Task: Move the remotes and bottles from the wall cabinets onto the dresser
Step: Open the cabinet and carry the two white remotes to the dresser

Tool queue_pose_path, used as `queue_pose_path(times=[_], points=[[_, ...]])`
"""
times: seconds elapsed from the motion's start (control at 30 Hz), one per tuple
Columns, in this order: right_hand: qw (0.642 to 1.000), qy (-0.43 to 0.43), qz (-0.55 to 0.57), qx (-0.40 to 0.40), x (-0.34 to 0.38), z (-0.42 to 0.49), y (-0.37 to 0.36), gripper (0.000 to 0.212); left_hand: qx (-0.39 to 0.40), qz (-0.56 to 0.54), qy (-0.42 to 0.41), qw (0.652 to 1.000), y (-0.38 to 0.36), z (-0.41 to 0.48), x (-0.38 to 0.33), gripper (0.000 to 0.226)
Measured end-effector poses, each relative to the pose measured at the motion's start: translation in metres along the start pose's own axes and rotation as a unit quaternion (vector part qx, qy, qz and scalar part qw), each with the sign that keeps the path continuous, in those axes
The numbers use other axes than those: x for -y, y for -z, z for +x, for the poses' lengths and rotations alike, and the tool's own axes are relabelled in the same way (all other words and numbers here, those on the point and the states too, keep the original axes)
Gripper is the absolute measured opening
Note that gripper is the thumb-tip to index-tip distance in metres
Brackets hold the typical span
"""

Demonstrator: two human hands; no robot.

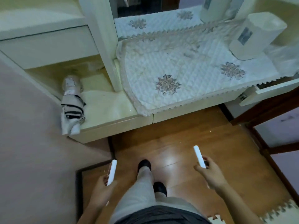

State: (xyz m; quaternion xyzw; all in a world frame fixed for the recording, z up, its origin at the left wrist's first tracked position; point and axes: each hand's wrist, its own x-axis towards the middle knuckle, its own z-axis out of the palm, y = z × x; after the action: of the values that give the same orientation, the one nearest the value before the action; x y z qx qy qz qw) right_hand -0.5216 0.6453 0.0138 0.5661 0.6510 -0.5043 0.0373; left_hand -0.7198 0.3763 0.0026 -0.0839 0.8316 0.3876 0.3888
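I stand on the wooden floor in front of the dresser [186, 109]. Its top is covered by a white quilted cloth [191, 78] with embroidered flowers. My left hand [103, 189] grips a slim white remote [112, 172] that points up and forward. A second slim white remote [199, 156] is held in my right hand [210, 172], also pointing forward. Both hands hang low over the floor, well short of the dresser's front edge. No bottles are visible.
A folded striped umbrella [72, 104] lies on the low cream shelf [110, 113] left of the dresser. A white cylindrical appliance [254, 38] stands at the dresser's back right. A drawer [271, 91] hangs open at the right. A mirror stands behind the cloth.
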Motion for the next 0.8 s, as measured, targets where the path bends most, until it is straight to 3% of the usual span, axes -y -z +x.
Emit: queue_pose_path(times=[0.23,0.47,0.6,0.8], points=[[0.998,-0.051,-0.034,0.007,0.035,0.029,-0.009,0.054,0.039,0.033,-0.064,0.997,0.007,0.051,-0.087,0.044],[0.998,0.062,-0.016,-0.012,0.132,0.081,0.007,0.058,0.019,-0.005,-0.172,0.985,0.005,0.079,-0.183,0.041],[0.991,0.129,0.025,0.021,0.196,0.117,0.011,0.05,0.015,-0.041,-0.167,0.985,-0.016,0.095,-0.236,0.034],[0.979,0.191,-0.011,0.067,0.272,0.185,0.009,0.056,-0.033,-0.053,-0.143,0.988,-0.061,0.125,-0.314,0.03]])
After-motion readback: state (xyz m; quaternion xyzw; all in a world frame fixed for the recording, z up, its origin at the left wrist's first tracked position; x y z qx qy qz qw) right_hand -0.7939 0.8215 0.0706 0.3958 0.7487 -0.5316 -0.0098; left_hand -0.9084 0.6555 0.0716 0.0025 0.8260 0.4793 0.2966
